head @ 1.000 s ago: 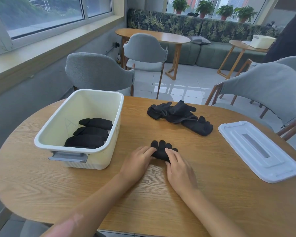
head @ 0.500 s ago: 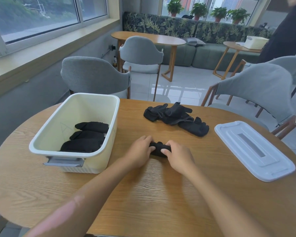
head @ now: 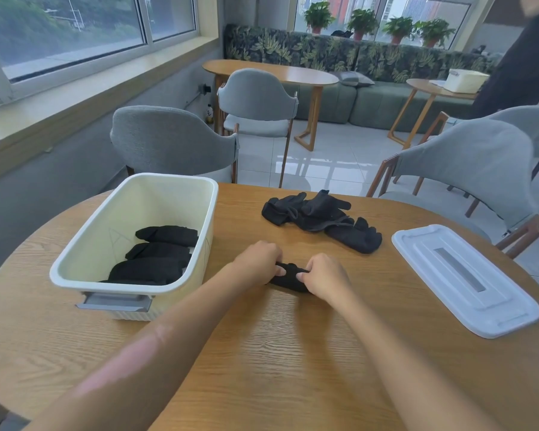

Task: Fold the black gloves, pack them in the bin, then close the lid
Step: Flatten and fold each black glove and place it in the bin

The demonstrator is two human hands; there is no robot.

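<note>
- A round-edged wooden desk [head: 262, 362] with a fine straight grain fills the lower half of the frame.
- At centre frame, the left hand [head: 257, 259] and the right hand [head: 322, 276] both curl their fingers round a small bundled black glove [head: 290, 276], a soft knit wad lying on the desk between them; each hand grips one end, thumbs pressed into the cloth.
- Left of centre stands the bin [head: 75, 265], a cream plastic tub, rectangular with rounded corners, a thick rolled rim, smooth walls and a grey handle bar on its near end.
- Inside the bin lie three folded gloves [head: 156, 253], matte black oblong rolls set side by side against the right wall.
- Above the hands, toward the far edge of the desk, a loose pile of unfolded gloves [head: 318, 217] sprawls flat and rumpled, with stubby finger ends showing on the right-hand one.
- At the right of the frame the lid [head: 467, 279] lies flat on the desk, well apart from the bin: white glossy plastic, a rounded rectangle with stepped raised ridges and a grey slot-shaped strip down its middle.
- Grey upholstered chairs [head: 171, 141] with curved shell backs and wooden legs stand beyond the desk, on pale glossy floor tiles.
- In the upper part of the frame a leaf-patterned sofa [head: 324, 54] runs beneath potted plants at the window.
</note>
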